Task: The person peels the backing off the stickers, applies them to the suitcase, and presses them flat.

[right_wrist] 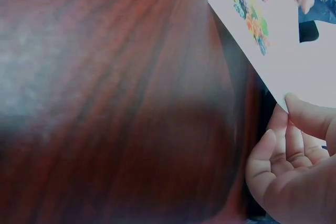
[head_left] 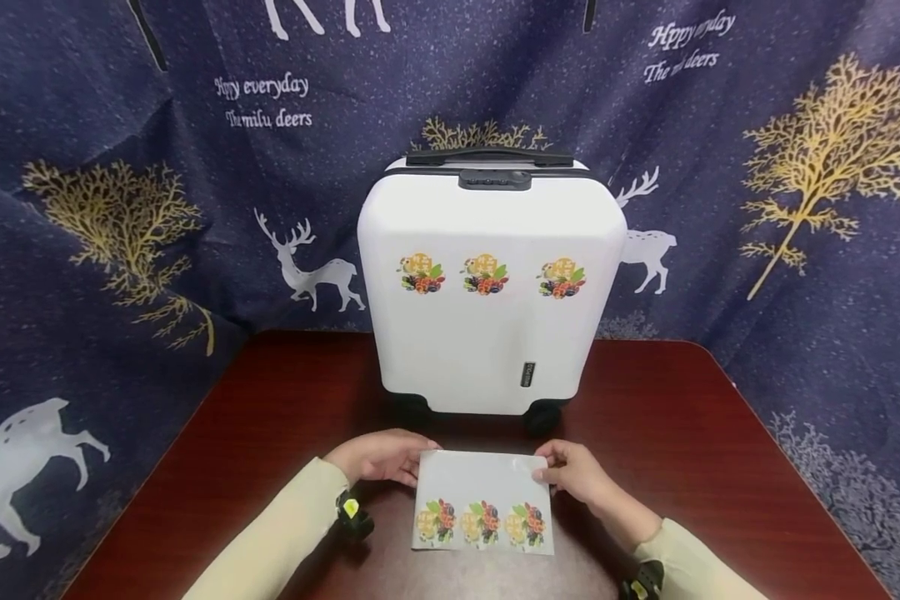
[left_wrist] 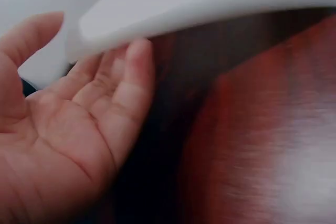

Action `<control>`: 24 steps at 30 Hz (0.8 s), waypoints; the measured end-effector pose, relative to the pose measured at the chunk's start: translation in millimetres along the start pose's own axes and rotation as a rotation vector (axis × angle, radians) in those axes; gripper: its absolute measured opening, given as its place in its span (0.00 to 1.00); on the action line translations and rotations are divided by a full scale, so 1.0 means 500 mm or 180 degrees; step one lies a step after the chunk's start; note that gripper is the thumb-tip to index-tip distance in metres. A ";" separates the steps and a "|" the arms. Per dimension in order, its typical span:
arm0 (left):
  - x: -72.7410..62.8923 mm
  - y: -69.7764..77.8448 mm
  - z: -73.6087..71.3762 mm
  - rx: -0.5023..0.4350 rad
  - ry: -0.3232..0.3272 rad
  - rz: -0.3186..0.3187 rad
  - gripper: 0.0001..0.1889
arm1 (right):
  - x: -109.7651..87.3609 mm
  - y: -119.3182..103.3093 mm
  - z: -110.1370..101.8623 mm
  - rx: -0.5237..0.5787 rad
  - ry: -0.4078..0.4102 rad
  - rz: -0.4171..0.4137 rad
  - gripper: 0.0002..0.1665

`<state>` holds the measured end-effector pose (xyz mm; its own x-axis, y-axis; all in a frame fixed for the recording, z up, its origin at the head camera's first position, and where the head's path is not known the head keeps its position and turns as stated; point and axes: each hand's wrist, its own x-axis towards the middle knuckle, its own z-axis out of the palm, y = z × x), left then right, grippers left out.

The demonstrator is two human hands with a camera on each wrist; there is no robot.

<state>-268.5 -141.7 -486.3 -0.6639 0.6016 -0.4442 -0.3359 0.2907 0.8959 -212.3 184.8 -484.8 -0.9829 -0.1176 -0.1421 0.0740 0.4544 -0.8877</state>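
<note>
A white sticker sheet [head_left: 482, 483] with three fruit-pattern stickers along its near edge is held up over the table. My right hand [head_left: 576, 475] pinches its far right corner between thumb and fingers; the right wrist view shows that pinch on the sheet [right_wrist: 273, 40]. At the left edge, my left hand [head_left: 386, 457] touches the sheet with its fingers reaching underneath. In the left wrist view the left hand's [left_wrist: 68, 135] thumb stands away from the sheet. Beyond both hands stands a white suitcase [head_left: 487, 342], upright, with three similar stickers in a row across its front.
The dark red wooden table [head_left: 690, 467] carries the suitcase near its back edge. Behind it hangs a navy cloth [head_left: 465, 75] printed with deer and golden trees. A black wheel [head_left: 542, 418] of the suitcase sits just beyond the right hand.
</note>
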 end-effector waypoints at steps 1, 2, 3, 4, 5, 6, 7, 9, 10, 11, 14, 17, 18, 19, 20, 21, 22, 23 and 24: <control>-0.005 -0.006 -0.001 -0.0131 -0.0020 -0.0004 0.18 | 0.003 -0.002 0.001 -0.0013 0.0041 0.0005 0.09; -0.009 -0.013 -0.002 -0.0257 -0.0036 0.0000 0.18 | 0.005 -0.005 0.003 -0.0030 0.0078 0.0012 0.09; -0.013 -0.018 -0.002 -0.0356 -0.0055 0.0003 0.17 | 0.008 -0.007 0.004 -0.0045 0.0111 0.0015 0.09; -0.018 -0.024 -0.003 -0.0441 -0.0073 0.0013 0.17 | 0.012 -0.010 0.005 -0.0059 0.0135 0.0010 0.08; -0.021 -0.029 -0.003 -0.0506 -0.0094 0.0021 0.16 | 0.015 -0.012 0.007 -0.0075 0.0161 0.0002 0.08; -0.024 -0.033 -0.003 -0.0560 -0.0107 0.0030 0.16 | 0.018 -0.014 0.008 -0.0093 0.0185 -0.0006 0.08; -0.027 -0.036 -0.003 -0.0605 -0.0118 0.0043 0.15 | 0.021 -0.015 0.009 -0.0106 0.0206 -0.0012 0.08; -0.031 -0.041 -0.002 -0.0659 -0.0128 0.0060 0.15 | 0.025 -0.017 0.010 -0.0122 0.0236 -0.0002 0.07; -0.033 -0.043 -0.001 -0.0679 -0.0114 0.0064 0.14 | 0.027 -0.018 0.010 -0.0123 0.0252 -0.0003 0.07; -0.034 -0.045 0.000 -0.0697 -0.0095 0.0064 0.14 | 0.029 -0.019 0.010 -0.0128 0.0263 -0.0011 0.07; -0.035 -0.051 0.000 -0.0751 -0.0042 0.0050 0.13 | 0.033 -0.022 0.008 -0.0128 0.0289 -0.0015 0.07; -0.033 -0.056 0.000 -0.0794 -0.0014 0.0060 0.15 | 0.038 -0.023 0.007 -0.0131 0.0332 -0.0042 0.07; -0.031 -0.058 -0.001 -0.0809 -0.0014 0.0067 0.16 | 0.039 -0.023 0.006 -0.0133 0.0354 -0.0040 0.08; -0.029 -0.058 -0.001 -0.0821 -0.0005 0.0077 0.16 | 0.039 -0.023 0.005 -0.0140 0.0377 -0.0047 0.08; -0.027 -0.059 -0.001 -0.0831 0.0002 0.0085 0.16 | 0.040 -0.023 0.005 -0.0162 0.0398 -0.0064 0.09; -0.025 -0.058 -0.001 -0.0826 0.0015 0.0092 0.16 | 0.041 -0.024 0.004 -0.0169 0.0419 -0.0070 0.09; -0.022 -0.058 -0.001 -0.0824 0.0040 0.0096 0.16 | 0.041 -0.024 0.004 -0.0179 0.0441 -0.0074 0.09; -0.020 -0.058 -0.001 -0.0830 0.0075 0.0100 0.16 | 0.041 -0.025 0.003 -0.0196 0.0457 -0.0081 0.10; -0.018 -0.058 -0.001 -0.0829 0.0123 0.0105 0.15 | 0.041 -0.025 0.003 -0.0211 0.0467 -0.0089 0.10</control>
<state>-253.2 -155.8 -508.4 -0.7006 0.5773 -0.4194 -0.4710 0.0673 0.8795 -232.9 175.5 -476.9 -0.9988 -0.0028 -0.0480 0.0398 0.5106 -0.8589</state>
